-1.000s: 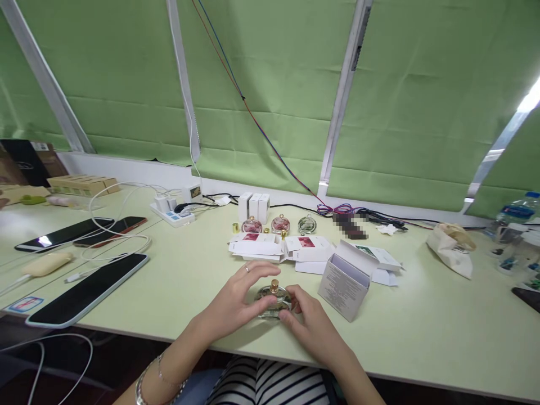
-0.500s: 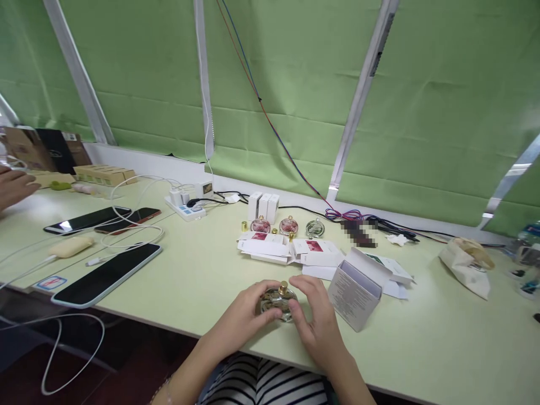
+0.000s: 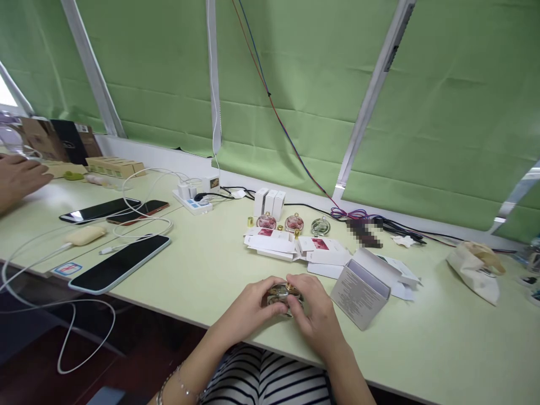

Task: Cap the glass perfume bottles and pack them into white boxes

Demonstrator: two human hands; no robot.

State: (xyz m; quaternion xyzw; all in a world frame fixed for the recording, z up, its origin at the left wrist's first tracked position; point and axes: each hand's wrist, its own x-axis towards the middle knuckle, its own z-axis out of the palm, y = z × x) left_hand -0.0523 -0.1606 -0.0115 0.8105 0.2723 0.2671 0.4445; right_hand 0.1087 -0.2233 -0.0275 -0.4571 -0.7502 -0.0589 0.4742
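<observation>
A round, clear glass perfume bottle stands between my two hands near the table's front edge. My left hand is closed around the bottle's left side, with the thumb across its front. My right hand curls over the right side, its fingers at the gold cap and its thumb on the front. Just right of my right hand is an opened white box, tilted, with printed text on its face. Beyond lie flattened white cartons with a pink picture.
Two red round bottles and a green one stand behind the cartons, near small white boxes. Phones and white cables lie left, by a power strip. A cloth bag sits right. Another person's hand is far left.
My right hand's fingers have closed in over the gold cap and the bottle's right side. My left hand stays on the bottle. The whole view has shifted slightly.
</observation>
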